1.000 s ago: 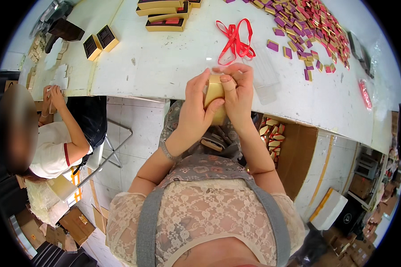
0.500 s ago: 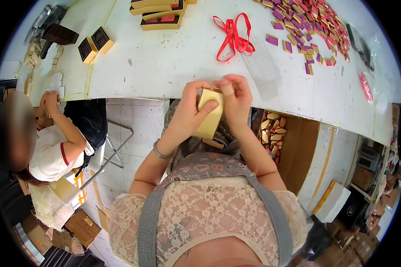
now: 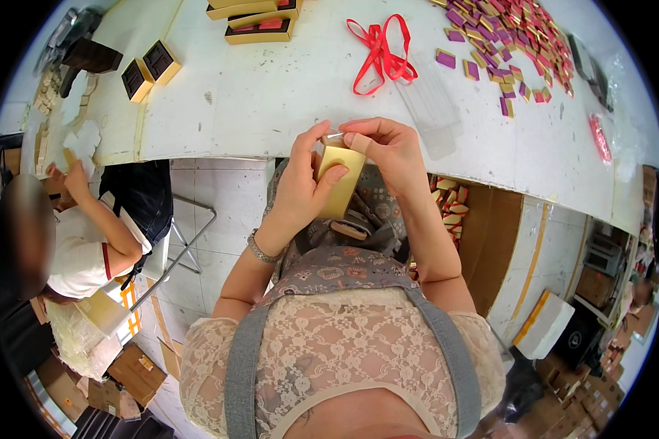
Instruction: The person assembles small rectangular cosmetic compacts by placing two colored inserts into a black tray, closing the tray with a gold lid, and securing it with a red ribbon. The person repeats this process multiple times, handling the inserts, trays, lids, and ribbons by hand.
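Observation:
A narrow gold box [image 3: 340, 189] is tilted over my lap at the table's front edge. My left hand [image 3: 305, 170] is wrapped round it, with the thumb pressed on its upper face. My right hand [image 3: 389, 150] pinches at the box's far end, where a small shiny edge [image 3: 334, 134] shows between the fingers of both hands; it looks like clear plastic, though I cannot be sure. Beyond my right hand, a clear plastic sleeve [image 3: 430, 117] lies flat on the table. A looped red ribbon [image 3: 377, 58] rests past it.
Purple, red and gold small pieces [image 3: 520, 44] are heaped at the far right. Gold boxes [image 3: 260, 32] are stacked at the back, and two dark-lined open boxes [image 3: 161, 62] sit left. A cardboard carton [image 3: 490, 249] stands under the table. A co-worker [image 3: 88, 245] sits at left.
My right hand has come down onto the box's far end, its fingers now pinching there. The box has shifted slightly in my left hand. The co-worker's hands have moved apart.

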A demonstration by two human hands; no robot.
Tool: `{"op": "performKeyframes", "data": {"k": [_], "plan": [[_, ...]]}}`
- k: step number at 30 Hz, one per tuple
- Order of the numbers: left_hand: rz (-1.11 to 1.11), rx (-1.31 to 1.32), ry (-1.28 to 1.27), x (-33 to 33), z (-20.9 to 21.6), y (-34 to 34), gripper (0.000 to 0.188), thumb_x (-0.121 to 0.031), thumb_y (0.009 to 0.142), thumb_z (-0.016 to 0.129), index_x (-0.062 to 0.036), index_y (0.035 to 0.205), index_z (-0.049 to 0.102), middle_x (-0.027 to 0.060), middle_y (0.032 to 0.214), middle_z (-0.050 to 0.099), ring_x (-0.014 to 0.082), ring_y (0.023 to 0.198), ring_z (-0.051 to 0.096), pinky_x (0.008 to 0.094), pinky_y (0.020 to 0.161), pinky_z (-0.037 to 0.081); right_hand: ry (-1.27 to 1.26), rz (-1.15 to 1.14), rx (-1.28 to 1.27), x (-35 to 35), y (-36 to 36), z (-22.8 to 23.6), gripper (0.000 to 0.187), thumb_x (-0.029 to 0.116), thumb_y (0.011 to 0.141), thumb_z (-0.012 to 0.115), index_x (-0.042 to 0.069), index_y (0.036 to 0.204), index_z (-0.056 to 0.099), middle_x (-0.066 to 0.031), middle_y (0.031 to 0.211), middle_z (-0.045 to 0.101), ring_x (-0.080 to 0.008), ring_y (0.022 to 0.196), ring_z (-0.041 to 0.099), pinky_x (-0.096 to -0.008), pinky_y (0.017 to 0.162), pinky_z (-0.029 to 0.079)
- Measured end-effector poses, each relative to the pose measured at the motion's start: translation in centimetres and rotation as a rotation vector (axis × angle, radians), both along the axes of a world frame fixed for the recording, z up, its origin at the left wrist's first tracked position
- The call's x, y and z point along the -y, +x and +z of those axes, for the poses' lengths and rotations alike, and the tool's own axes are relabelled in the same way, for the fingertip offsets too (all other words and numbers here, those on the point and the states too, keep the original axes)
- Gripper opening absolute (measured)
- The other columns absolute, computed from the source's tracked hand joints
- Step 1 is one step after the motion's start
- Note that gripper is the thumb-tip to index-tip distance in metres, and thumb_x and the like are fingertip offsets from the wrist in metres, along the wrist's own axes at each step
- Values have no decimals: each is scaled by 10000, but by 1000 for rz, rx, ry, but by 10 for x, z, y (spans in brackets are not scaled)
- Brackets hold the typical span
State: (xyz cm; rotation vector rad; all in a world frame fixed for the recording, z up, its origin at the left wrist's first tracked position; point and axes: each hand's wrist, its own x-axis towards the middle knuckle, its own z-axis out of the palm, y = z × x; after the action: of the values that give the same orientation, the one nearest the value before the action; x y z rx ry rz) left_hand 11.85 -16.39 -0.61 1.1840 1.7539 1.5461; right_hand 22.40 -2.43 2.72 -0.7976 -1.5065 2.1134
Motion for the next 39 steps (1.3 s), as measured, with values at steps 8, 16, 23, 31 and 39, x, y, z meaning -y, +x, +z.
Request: {"op": "performKeyframes", "data": {"k": [8, 16, 23, 31, 39], "plan": [[9, 354, 64, -5, 18, -2, 346, -167, 929, 596, -80, 1238, 469, 107, 1291, 474, 163, 926, 548, 291, 776, 463, 6, 98, -139, 12, 14, 3, 302, -9, 849, 642, -5, 1150, 636, -118, 1276, 588, -172, 1148, 560, -308, 924, 499], [14, 630, 176, 4, 32, -27, 572, -226, 925, 560, -34, 1421, 350, 184, 1405, 413, 252, 1276, 457, 386, 1037, 406, 1265, 41, -555, 35, 14, 13, 173, -30, 769, 690, 20, 935, 696, -155, 1122, 647, -359, 1066, 619, -423, 845, 541], [28, 876, 99, 32, 21, -52, 631, -90, 867, 633, 7, 1418, 340, 214, 1357, 487, 279, 1234, 517, 405, 1011, 455, 1492, -308, 251, -48, -39, 3, 163, 240, 728, 769, 101, 752, 686, -26, 684, 647, -245, 688, 608, -357, 622, 486], [225, 786, 339, -15, 37, -59, 623, -1, 850, 517, -54, 1422, 277, 87, 1175, 540, 196, 1034, 570, 325, 927, 463, 529, -112, 174, -85, -62, 57, 242, 307, 785, 747, 66, 811, 742, 18, 676, 643, -63, 639, 496, -263, 564, 396], [182, -29, 206, -64, 62, -52, 582, -169, 894, 627, -59, 1350, 283, 92, 1107, 560, 154, 951, 577, 277, 811, 487, 458, 153, -52, -61, -70, 71, 349, 349, 757, 763, 23, 881, 748, -156, 1302, 558, -231, 1081, 586, -327, 866, 464]]}}
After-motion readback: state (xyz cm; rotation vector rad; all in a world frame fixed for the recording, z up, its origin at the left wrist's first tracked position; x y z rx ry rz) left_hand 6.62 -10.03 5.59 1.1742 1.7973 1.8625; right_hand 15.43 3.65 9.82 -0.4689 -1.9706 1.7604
